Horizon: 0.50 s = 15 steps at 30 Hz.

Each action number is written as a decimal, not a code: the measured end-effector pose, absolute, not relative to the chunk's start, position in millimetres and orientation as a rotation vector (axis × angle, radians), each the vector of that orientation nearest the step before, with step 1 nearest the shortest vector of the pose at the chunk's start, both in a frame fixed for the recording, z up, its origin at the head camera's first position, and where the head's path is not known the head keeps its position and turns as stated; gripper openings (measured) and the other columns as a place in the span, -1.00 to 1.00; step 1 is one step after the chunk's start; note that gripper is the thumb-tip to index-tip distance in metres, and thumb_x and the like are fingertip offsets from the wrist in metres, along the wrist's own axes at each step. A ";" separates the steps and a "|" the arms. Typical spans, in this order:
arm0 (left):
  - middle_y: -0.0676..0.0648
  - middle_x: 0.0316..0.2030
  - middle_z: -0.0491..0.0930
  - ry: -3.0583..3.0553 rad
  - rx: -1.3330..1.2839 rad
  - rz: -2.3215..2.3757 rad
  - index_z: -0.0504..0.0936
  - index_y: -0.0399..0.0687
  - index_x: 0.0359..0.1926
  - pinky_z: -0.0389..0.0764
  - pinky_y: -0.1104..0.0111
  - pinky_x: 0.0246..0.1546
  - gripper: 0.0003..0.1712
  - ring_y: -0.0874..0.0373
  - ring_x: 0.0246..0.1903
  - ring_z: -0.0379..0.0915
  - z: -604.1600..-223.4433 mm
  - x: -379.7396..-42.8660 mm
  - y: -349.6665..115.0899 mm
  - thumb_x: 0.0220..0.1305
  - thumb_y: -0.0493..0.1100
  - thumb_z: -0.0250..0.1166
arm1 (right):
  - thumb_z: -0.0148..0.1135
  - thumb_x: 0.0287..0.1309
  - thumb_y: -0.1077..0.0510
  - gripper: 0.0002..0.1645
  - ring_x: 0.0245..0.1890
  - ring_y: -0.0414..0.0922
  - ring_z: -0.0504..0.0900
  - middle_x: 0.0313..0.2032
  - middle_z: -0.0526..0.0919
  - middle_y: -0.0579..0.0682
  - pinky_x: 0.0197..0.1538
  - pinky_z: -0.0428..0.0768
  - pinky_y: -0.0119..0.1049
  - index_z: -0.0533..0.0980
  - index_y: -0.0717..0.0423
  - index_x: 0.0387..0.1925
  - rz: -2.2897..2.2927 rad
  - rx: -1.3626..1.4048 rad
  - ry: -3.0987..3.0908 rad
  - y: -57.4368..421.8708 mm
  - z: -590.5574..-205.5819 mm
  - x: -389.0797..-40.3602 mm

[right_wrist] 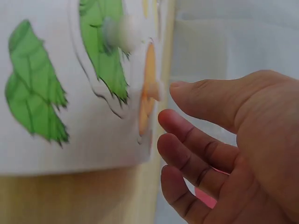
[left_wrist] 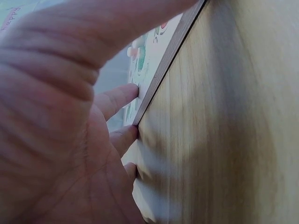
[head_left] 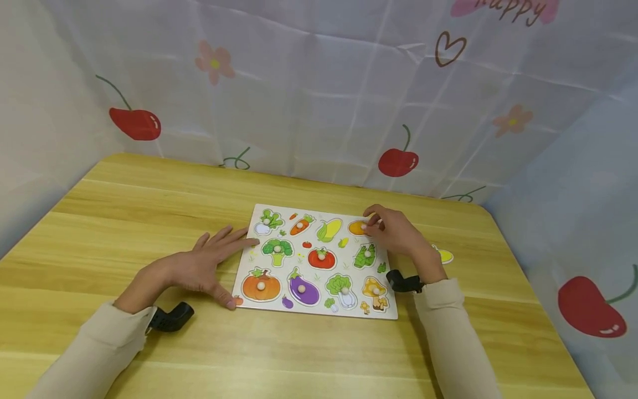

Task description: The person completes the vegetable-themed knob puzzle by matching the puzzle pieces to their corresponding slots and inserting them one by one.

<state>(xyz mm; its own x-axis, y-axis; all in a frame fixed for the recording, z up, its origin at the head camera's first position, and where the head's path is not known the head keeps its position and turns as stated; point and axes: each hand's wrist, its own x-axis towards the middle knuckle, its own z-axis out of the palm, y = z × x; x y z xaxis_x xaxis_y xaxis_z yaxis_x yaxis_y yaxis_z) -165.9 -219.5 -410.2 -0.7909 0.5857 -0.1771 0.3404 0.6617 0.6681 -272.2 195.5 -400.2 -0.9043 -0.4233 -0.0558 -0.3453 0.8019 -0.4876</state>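
A white vegetable puzzle board (head_left: 309,277) lies on the table, with knobbed pieces in it. My left hand (head_left: 199,266) spreads its fingers along the board's left side, the thumb at the near corner; in the left wrist view, fingertips (left_wrist: 131,91) meet its edge. My right hand (head_left: 394,230) is at the far right corner, by an orange oval piece (head_left: 356,228) with a knob. In the right wrist view its thumb and bent fingers stand apart, just off that knob (right_wrist: 156,90). The corn spot (head_left: 329,230) shows no knob.
A yellow piece (head_left: 445,255) lies on the table right of the board, partly hidden by my right wrist. Black wrist devices (head_left: 171,317) sit under both wrists. A printed curtain (head_left: 309,100) hangs behind the wooden table (head_left: 309,354).
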 end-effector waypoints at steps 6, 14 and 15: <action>-0.31 0.57 -0.20 2.506 0.733 0.892 0.09 -0.03 0.55 -0.48 -0.43 0.31 0.40 -0.42 0.52 -0.52 -407.6 -167.0 -218.9 -0.24 0.29 0.63 | 0.18 0.37 0.20 -0.68 -0.17 0.07 0.61 -0.05 0.65 0.20 -0.14 0.61 -0.14 0.50 0.24 0.09 -0.701 -0.600 2.872 216.3 -390.7 -265.7; -0.32 0.57 -0.18 2.511 0.746 0.900 0.10 -0.01 0.55 -0.48 -0.44 0.30 0.39 -0.44 0.51 -0.51 -409.5 -165.0 -219.3 -0.24 0.27 0.64 | 0.21 0.36 0.19 -0.71 -0.17 0.08 0.61 -0.06 0.66 0.21 -0.09 0.60 -0.08 0.55 0.28 0.02 -0.669 -0.603 2.912 245.7 -392.7 -259.2; -0.32 0.57 -0.18 2.512 0.749 0.900 0.10 -0.01 0.55 -0.48 -0.45 0.30 0.39 -0.44 0.51 -0.51 -409.7 -164.9 -219.1 -0.24 0.27 0.64 | 0.22 0.35 0.19 -0.71 -0.16 0.08 0.61 -0.07 0.66 0.21 -0.09 0.60 -0.08 0.55 0.28 0.02 -0.673 -0.599 2.916 249.7 -392.9 -258.1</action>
<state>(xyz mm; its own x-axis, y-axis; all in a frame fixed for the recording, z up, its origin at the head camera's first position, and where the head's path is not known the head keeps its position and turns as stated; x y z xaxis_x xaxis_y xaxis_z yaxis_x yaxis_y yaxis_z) -164.9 -219.1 -409.7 -0.7913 0.5907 -0.1582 0.3556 0.6550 0.6667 -258.1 249.7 -392.9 -0.9191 -0.3940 0.0009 -0.3545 0.8261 -0.4380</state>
